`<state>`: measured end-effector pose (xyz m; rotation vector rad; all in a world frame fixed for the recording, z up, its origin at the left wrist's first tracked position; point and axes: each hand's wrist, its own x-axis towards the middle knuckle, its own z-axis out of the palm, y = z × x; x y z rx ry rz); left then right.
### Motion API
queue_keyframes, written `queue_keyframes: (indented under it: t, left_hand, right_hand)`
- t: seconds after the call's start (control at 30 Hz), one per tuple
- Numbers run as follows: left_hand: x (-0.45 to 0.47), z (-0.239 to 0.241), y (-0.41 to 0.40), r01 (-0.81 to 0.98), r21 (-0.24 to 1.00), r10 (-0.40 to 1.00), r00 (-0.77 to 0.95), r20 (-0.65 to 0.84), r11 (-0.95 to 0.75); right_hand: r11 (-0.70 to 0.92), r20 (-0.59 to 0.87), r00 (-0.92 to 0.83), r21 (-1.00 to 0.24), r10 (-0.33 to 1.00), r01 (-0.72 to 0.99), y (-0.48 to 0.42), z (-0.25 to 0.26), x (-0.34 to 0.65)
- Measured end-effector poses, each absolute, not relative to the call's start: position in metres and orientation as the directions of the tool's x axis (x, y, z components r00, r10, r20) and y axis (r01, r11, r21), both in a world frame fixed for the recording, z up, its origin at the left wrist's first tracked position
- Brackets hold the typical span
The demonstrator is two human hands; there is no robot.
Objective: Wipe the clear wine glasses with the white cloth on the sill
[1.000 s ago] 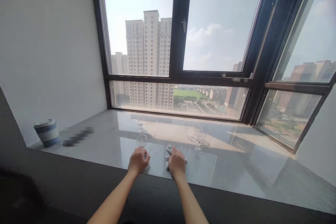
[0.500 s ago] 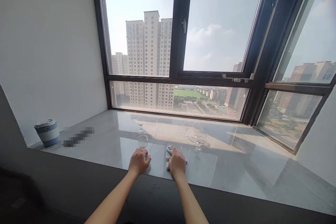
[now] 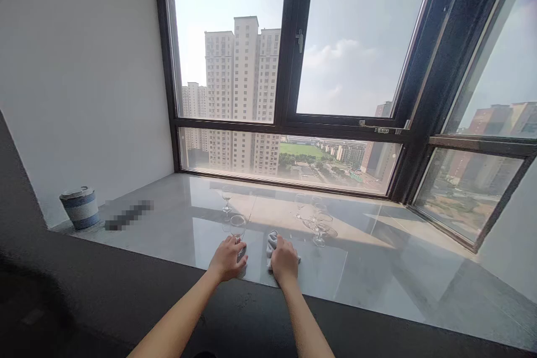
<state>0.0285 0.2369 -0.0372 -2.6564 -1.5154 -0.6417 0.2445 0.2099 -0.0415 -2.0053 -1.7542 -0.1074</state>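
A clear stemmed glass point(image 3: 238, 224) stands upright near the front edge of the sill. My left hand point(image 3: 227, 260) is right at its stem, fingers stretched and thumb spread apart; the fingers partly hide the stem and foot. To the right, my right hand point(image 3: 285, 262) is closed on a crumpled grey cloth point(image 3: 272, 243) resting on the sill. Another stemmed glass point(image 3: 227, 197) stands farther back, behind the first. Several more glasses point(image 3: 321, 222) are grouped to the right of the cloth, overlapping one another in view.
The glossy grey tiled sill point(image 3: 356, 279) has a front edge just below my hands. A blue-and-white lidded cup point(image 3: 79, 208) stands at the far left, beside a blurred-out dark item point(image 3: 128, 215). Dark-framed windows point(image 3: 289, 128) border the back and right.
The near glass has shifted a little to the right. My left hand's fingers have loosened from around its stem and spread. My right hand stays on the cloth.
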Motion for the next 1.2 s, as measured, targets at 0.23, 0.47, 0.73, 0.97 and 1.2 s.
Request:
queue_keyframes:
  t: [0.23,0.47,0.73,0.97,1.2]
  left_hand:
    - [0.025,-0.045,0.244,0.809,0.135,0.809,0.529,0.257,-0.572]
    - [0.026,-0.052,0.239,0.798,0.106,0.79,0.552,0.267,-0.593]
    - [0.029,-0.049,0.236,0.792,0.082,0.752,0.535,0.384,-0.605]
    - [0.029,-0.044,0.225,0.796,0.086,0.722,0.491,0.486,-0.599]
    - [0.031,-0.04,0.221,0.808,0.069,0.732,0.49,0.473,-0.585]
  right_hand:
    - [-0.049,0.4,0.174,-0.302,0.9,0.952,0.211,-0.042,0.244]
    - [-0.052,0.426,0.183,-0.3,0.886,0.952,0.212,-0.045,0.244]
    - [-0.087,0.511,0.222,-0.274,0.83,0.958,0.214,-0.05,0.243]
    - [-0.104,0.608,0.228,-0.232,0.76,0.967,0.206,-0.046,0.24]
    - [-0.066,0.537,0.212,-0.278,0.816,0.958,0.205,-0.045,0.239]
